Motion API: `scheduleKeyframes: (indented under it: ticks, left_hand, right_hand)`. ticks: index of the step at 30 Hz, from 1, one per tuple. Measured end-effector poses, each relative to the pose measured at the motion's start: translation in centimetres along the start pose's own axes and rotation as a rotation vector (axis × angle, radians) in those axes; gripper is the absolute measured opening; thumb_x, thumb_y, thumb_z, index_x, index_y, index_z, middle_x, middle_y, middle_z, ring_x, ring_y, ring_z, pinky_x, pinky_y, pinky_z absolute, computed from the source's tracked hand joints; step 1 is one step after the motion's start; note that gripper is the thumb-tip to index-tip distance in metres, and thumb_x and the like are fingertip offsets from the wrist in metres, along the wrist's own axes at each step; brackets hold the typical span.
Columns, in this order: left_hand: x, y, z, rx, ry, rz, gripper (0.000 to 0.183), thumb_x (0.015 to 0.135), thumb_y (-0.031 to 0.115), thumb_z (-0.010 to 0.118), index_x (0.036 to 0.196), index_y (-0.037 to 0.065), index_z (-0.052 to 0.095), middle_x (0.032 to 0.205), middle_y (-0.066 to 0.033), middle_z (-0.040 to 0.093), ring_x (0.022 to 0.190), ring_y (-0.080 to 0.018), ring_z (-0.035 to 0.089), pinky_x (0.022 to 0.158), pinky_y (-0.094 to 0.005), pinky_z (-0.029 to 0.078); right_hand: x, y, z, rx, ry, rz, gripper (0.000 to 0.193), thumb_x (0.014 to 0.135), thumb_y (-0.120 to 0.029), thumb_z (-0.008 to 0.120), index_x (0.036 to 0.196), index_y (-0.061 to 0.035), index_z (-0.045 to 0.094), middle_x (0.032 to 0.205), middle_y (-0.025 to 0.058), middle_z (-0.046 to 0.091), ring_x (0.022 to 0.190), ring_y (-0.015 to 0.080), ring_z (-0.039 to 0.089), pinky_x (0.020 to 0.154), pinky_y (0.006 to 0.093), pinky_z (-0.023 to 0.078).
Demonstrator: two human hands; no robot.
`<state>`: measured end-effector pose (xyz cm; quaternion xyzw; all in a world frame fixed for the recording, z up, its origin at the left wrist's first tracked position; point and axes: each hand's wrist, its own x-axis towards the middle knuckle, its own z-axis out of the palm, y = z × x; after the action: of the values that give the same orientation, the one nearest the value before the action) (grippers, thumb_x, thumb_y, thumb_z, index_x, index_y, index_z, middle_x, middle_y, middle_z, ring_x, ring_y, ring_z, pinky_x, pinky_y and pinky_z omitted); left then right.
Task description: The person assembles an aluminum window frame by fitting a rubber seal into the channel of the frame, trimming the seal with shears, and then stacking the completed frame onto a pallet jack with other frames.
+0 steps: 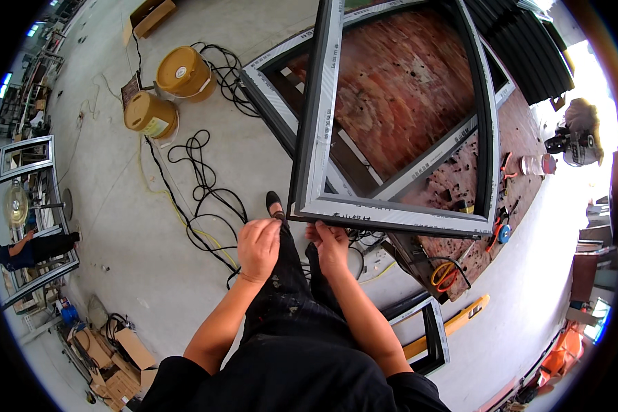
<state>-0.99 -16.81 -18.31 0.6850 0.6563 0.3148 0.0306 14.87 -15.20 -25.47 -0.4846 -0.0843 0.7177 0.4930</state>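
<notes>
A grey-and-black window frame (398, 214) with printed protective film lies on top of a second window frame (271, 89), set at an angle to it. The upper frame's near left corner juts past the workbench toward me. Just off that corner, my left hand (257, 250) is closed, fingers pressed together; whatever they hold is hidden. My right hand (331, 247) has its fingertips at the black near edge of the upper frame, a little right of the corner. Its fingers are curled in a pinch, and I cannot make out what is between them.
Pliers (496, 237), a blue tape measure (505, 233) and a clear jar (537, 165) lie on the reddish bench (525, 137). Black cables (202, 178) and two yellow buckets (184, 72) are on the floor left. A yellow level (468, 316) is low right. Another person (38, 248) stands far left.
</notes>
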Motion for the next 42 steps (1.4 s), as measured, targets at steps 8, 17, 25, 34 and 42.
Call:
scheduleKeyframes:
  ticks: [8,17,25,34,42]
  left_hand:
    - [0.0,-1.1,0.6,-0.075,0.039,-0.256,0.011,0.077,-0.001,0.065,0.087,0.004,0.065,0.088,-0.0091,0.063,0.080,-0.0272,0.060,0.072,-0.0359,0.048]
    - [-1.0,1.1,5.4,-0.640,-0.262,-0.872,0.050,0.083,0.015,0.072,0.121,-0.002,0.045,0.089,-0.0056,0.065,0.078,-0.0153,0.062,0.071,-0.0311,0.049]
    - [-0.3,1.7,6.3,-1.155,-0.316,-1.274,0.028,0.084,0.015,0.070,0.107,0.013,0.054,0.083,0.0020,0.064,0.075,-0.0098,0.062,0.065,-0.0247,0.044]
    - [0.0,1.4,6.5,-1.070,-0.305,-1.311,0.022,0.082,0.017,0.073,0.097,0.010,0.057,0.081,0.0002,0.065,0.072,-0.0101,0.062,0.063,-0.0225,0.047]
    - [0.5,1.4,6.2,-0.979,-0.391,-1.282,0.024,0.081,0.019,0.074,0.096,0.010,0.057,0.081,0.0013,0.065,0.073,-0.0088,0.061,0.063,-0.0219,0.047]
  right_hand:
    - [0.2,1.0,1.1,-0.028,-0.041,0.003,0.014,0.087,-0.014,0.066,0.089,-0.0001,0.065,0.078,0.0081,0.067,0.067,0.0149,0.063,0.062,0.0272,0.051]
    - [-0.4,-0.2,1.3,-0.206,0.079,0.040,0.018,0.087,-0.019,0.067,0.085,-0.0013,0.063,0.074,0.0076,0.067,0.058,0.0128,0.061,0.052,0.0241,0.047]
    - [-1.8,-5.1,-3.1,-0.116,0.361,0.093,0.024,0.084,-0.024,0.070,0.077,-0.0048,0.058,0.066,0.0066,0.063,0.050,0.0108,0.055,0.043,0.0217,0.039]
    - [-4.1,-11.5,-9.0,-0.185,0.412,-0.012,0.021,0.085,-0.020,0.069,0.078,-0.0053,0.056,0.065,0.0042,0.059,0.049,0.0079,0.049,0.042,0.0191,0.035]
    - [-1.9,-12.2,-10.7,-0.159,0.421,-0.170,0.026,0.082,-0.023,0.074,0.079,-0.0032,0.058,0.064,0.0040,0.059,0.050,0.0092,0.051,0.045,0.0215,0.039]
